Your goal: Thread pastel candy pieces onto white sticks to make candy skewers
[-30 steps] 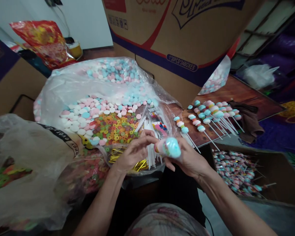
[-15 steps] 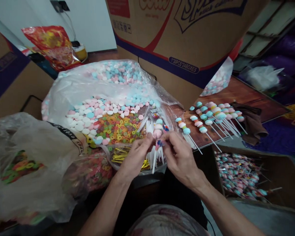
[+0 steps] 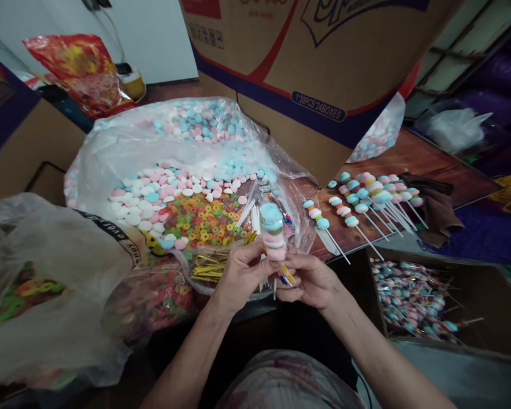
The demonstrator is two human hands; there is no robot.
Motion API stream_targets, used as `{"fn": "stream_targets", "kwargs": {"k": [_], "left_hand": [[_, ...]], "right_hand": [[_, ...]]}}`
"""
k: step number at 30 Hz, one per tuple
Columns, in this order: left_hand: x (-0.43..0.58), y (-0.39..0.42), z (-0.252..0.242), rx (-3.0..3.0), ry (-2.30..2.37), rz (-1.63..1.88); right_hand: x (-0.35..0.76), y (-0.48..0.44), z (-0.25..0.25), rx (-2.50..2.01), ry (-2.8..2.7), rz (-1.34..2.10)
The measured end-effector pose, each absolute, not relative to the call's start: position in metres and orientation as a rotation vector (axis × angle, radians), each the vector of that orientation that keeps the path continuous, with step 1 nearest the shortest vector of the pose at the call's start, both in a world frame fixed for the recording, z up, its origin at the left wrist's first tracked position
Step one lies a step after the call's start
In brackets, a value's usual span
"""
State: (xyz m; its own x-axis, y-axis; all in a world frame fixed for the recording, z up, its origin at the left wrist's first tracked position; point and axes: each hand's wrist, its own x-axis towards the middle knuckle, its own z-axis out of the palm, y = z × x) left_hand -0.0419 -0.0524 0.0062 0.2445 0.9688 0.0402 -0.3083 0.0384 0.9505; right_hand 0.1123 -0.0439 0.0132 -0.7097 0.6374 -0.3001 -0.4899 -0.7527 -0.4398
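Observation:
Both of my hands are closed around one candy skewer (image 3: pixel 273 232), a white stick stacked with a blue, a white and a pink marshmallow disc inside a clear sleeve, held upright. My left hand (image 3: pixel 238 276) pinches it just under the candies. My right hand (image 3: pixel 310 281) grips the lower stick, where a gold twist tie (image 3: pixel 288 274) sticks out. Behind them lies an open plastic bag (image 3: pixel 111 147) of pink, white and blue marshmallow discs (image 3: pixel 162 190) and coloured candy rings (image 3: pixel 202 218), with gold twist ties (image 3: pixel 208 266) and white sticks at its near edge.
Several finished skewers (image 3: pixel 366 199) lie on the wooden table (image 3: pixel 426 162) at the right. A cardboard box (image 3: pixel 417 298) of wrapped skewers sits lower right. A large printed carton (image 3: pixel 315 62) stands behind. A second plastic bag (image 3: pixel 55 284) of candy rings is at the left.
The skewer has swung upright with its blue candy on top. Both hands have drawn closer together under the candies, and a gold twist tie now shows at my right fingers.

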Motion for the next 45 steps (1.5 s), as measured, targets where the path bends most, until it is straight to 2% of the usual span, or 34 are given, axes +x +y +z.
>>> {"fn": "stream_targets", "kwargs": {"k": [4, 10, 14, 17, 20, 25, 30, 37, 42, 45], "left_hand": [[-0.032, -0.049, 0.006, 0.849, 0.892, 1.3], [-0.017, -0.04, 0.002, 0.716, 0.997, 1.402], [-0.001, -0.046, 0.002, 0.875, 1.165, 1.332], [0.011, -0.045, 0.001, 1.305, 1.223, 1.179], [0.012, -0.025, -0.005, 1.756, 1.364, 1.119], [0.0, 0.03, -0.017, 1.902, 1.929, 0.974], [-0.008, 0.054, -0.022, 1.773, 2.062, 0.758], [-0.019, 0.05, -0.023, 1.539, 1.786, 1.207], [-0.015, 0.014, -0.012, 1.197, 1.433, 1.402], [-0.013, -0.009, -0.007, 1.037, 1.349, 1.462]], "right_hand": [[0.101, -0.05, 0.007, -0.801, -0.514, 2.153], [0.092, -0.066, 0.002, -1.119, -0.828, 1.493], [0.1, -0.085, -0.006, -1.164, -1.026, 1.443], [0.116, -0.099, -0.018, -1.221, -0.851, 1.324], [0.153, -0.105, -0.026, -1.273, -0.619, 1.006], [0.228, -0.097, -0.024, -1.25, -0.264, 0.78], [0.216, -0.087, -0.021, -1.287, -0.488, 0.709], [0.134, -0.061, -0.009, -1.38, -1.085, 0.998], [0.09, -0.025, -0.006, -1.219, -0.788, 1.326], [0.07, -0.016, -0.005, -1.118, -0.617, 1.391]]}}
